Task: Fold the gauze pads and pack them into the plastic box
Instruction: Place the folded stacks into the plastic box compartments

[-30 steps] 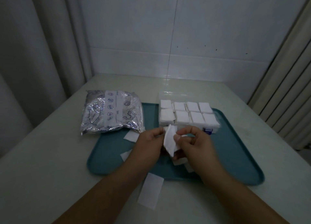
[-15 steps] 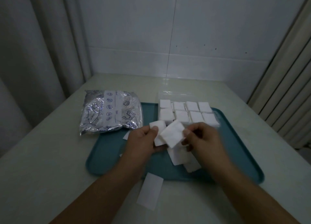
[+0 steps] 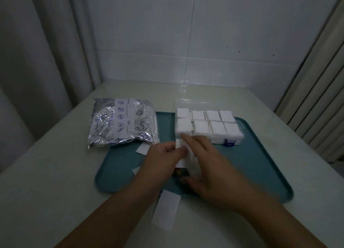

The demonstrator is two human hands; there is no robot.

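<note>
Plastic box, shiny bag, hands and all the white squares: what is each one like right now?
Plastic box: lid open, all eight compartments filled with folded gauze.
Gauze pad: held over the tray, partly folded.
Left hand: pinches the gauze pad.
Right hand: fingers straight, pressing on the pad; blurred.
Foil bag: crinkled, lying flat, partly on the tray.
Teal tray: flat on the table.
Paper slip: flat on the table.

The crinkled silver foil pouch (image 3: 123,124), lying at the far left of the teal plastic tray (image 3: 260,165), carries a white label strip with small blue print; one word seems to read "Date", the rest too blurred to make out.
</note>
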